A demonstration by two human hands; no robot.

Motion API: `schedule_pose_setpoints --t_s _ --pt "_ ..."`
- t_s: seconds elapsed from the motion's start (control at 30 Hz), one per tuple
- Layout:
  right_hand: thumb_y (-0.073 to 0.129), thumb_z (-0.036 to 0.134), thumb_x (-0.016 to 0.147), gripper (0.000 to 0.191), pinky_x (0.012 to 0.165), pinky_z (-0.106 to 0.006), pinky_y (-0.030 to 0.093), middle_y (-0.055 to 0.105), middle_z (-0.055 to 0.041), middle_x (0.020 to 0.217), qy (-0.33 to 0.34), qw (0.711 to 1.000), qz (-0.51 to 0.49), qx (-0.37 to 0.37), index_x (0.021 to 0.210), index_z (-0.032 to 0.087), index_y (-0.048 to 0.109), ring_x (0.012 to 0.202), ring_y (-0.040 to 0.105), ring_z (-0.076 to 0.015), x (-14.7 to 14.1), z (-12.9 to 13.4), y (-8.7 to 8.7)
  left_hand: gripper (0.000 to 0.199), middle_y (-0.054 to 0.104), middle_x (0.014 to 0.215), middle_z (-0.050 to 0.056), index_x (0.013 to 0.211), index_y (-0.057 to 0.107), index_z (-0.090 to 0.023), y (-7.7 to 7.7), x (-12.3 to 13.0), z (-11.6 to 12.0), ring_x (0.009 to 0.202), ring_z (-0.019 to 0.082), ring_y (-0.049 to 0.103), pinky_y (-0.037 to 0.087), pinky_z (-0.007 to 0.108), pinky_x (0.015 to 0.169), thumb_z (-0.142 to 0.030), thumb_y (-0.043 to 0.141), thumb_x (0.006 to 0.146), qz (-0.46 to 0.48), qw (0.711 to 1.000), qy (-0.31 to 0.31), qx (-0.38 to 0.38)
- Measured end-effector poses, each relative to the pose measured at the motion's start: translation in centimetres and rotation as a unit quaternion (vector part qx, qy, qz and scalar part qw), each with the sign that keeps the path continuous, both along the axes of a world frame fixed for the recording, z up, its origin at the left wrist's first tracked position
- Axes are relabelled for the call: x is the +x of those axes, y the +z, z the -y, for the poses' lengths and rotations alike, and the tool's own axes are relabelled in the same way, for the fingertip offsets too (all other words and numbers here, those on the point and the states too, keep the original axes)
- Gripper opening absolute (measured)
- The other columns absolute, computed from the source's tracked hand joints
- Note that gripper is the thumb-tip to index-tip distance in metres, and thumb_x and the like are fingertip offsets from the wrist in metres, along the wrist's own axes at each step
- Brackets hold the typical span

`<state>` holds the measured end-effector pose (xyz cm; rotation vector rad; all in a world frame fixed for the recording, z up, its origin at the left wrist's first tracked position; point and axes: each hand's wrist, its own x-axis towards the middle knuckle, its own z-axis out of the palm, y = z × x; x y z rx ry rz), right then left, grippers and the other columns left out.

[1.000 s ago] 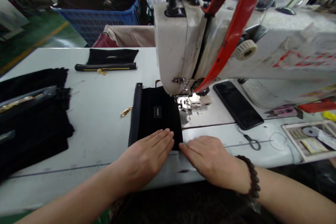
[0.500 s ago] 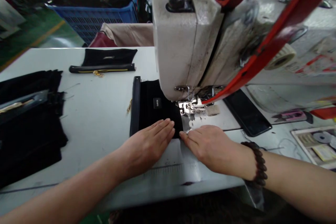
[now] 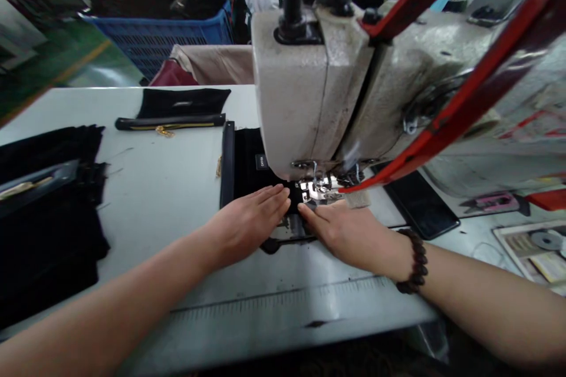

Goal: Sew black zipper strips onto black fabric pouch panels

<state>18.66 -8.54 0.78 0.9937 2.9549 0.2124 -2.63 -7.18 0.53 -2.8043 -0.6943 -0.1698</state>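
Black fabric point(image 3: 247, 174) lies inside the tabletop's point(image 3: 168, 188) front edge — left hand point(image 3: 247, 221) flat atop, right hand point(image 3: 354, 238) at its corner, grip unclear — seemingly steadied at the presser foot point(image 3: 316, 190).

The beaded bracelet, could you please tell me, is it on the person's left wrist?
No, the bracelet is worn just behind the right hand.

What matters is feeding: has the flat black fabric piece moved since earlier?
Yes: the fabric piece moved away from the person, relative to the silver metal presser foot.
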Motion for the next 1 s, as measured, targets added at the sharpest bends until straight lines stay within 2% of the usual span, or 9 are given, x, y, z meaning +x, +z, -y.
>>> schedule_pose_setpoints --t_s 0.23,0.53,0.83,1.0 --pt "0.044 0.018 0.087 0.037 0.046 -0.027 0.024 0.063 -0.0079 0.076 -0.033 0.999 0.016 0.02 0.122 0.008 0.045 0.059 0.055 -0.0139 -0.2 -0.5 -0.6 0.034 0.061 0.111 0.015 0.105 0.058 -0.002 -0.5 0.2 -1.4 0.105 0.021 0.056 0.044 0.03 0.091 -0.002 0.037 0.079 -0.001 1.0 0.009 0.026" --pt "0.044 0.019 0.087 0.032 0.049 -0.027 0.03 0.062 -0.0053 0.076 -0.038 0.999 -0.03 0.015 0.118 0.011 0.049 0.062 0.055 -0.014 -0.1 -0.7 -1.2 0.029 0.064 0.102 0.012 0.101 0.061 -0.006 -0.3 0.7 -2.7 0.098 0.02 0.059 0.045 0.029 0.09 -0.007 0.041 0.081 -0.018 0.998 0.056 0.008" --pt "0.041 0.017 0.088 0.033 0.052 -0.028 0.033 0.063 -0.0062 0.077 -0.034 0.999 -0.025 0.003 0.119 0.011 0.049 0.065 0.057 -0.0153 -0.1 -0.9 -1.1 0.028 0.063 0.107 0.009 0.105 0.059 -0.009 -0.2 0.9 -2.9 0.103 0.017 0.056 0.041 0.027 0.094 -0.011 0.039 0.086 -0.02 0.995 0.091 -0.031" --pt "0.039 0.023 0.09 0.035 0.052 -0.027 0.031 0.064 -0.0075 0.078 -0.049 0.999 -0.019 -0.014 0.123 0.013 0.046 0.063 0.056 -0.0141 0.1 -0.9 -1.4 0.03 0.062 0.108 0.015 0.106 0.059 -0.004 0.9 1.5 -1.7 0.101 0.021 0.058 0.047 0.029 0.086 -0.005 0.043 0.08 -0.061 0.992 0.108 -0.039"
